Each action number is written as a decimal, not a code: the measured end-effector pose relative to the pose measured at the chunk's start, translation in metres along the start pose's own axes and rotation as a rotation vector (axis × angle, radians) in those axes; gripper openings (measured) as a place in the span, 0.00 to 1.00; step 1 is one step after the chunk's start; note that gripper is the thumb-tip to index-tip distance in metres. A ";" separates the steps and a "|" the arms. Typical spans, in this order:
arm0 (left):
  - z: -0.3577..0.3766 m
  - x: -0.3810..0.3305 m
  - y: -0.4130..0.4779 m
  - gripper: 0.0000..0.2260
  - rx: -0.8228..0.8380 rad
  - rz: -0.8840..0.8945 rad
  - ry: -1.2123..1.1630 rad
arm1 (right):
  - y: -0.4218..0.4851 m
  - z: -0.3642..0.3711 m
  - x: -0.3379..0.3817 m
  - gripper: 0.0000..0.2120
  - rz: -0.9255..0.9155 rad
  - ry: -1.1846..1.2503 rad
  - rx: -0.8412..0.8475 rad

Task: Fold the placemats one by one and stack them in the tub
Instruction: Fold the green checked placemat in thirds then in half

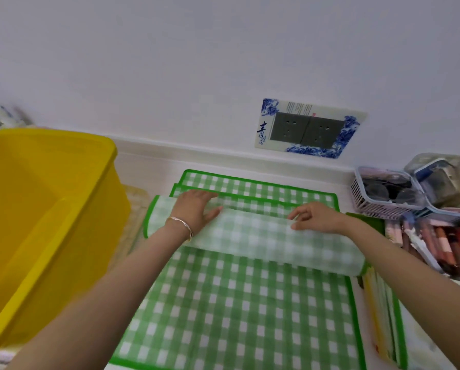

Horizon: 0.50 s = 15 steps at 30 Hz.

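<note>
A pile of green checked placemats (252,186) lay on the white worktop (154,166), reaching from its near edge almost to the back edge under the wall. The top placemat (236,311) had a band (271,240) turned over across its far part, so that the paler underside faced up. This band ran from left to right, over the far ends of the placemats below.

The left hand (196,213), with a thin bracelet (181,226) on the wrist, lay flat on the left end of the band with fingers straight and close together, pressing it down. The right hand (315,217) was at the right part of the band, its fingers curled and its thumb beneath them, pinching the band's far edge.

The yellow tub (50,209) stood at the left edge of the worktop, just beside the placemats. A double wall socket (306,130) in a blue-and-white surround sat on the wall behind. At the back right corner stood a white slatted basket (378,208) holding dark round things, too blurred to name.
</note>
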State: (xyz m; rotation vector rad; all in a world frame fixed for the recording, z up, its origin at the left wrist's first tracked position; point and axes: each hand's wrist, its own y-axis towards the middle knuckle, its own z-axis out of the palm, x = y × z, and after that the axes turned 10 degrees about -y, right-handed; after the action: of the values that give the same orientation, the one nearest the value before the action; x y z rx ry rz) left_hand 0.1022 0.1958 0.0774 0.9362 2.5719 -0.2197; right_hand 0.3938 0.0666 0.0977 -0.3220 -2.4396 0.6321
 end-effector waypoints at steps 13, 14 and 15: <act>0.101 -0.019 -0.007 0.30 0.149 -0.121 0.013 | 0.091 0.020 -0.034 0.09 0.009 -0.205 -0.324; 0.105 -0.018 -0.006 0.28 0.153 -0.129 0.027 | 0.094 0.021 -0.036 0.09 0.010 -0.201 -0.346; 0.108 -0.017 -0.005 0.28 0.155 -0.134 0.040 | 0.097 0.021 -0.038 0.09 0.015 -0.203 -0.369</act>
State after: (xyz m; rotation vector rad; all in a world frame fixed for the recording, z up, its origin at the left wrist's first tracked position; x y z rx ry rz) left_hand 0.1444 0.1523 -0.0137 0.8283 2.6881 -0.4480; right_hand 0.4187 0.1280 0.0150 -0.4418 -2.7493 0.2232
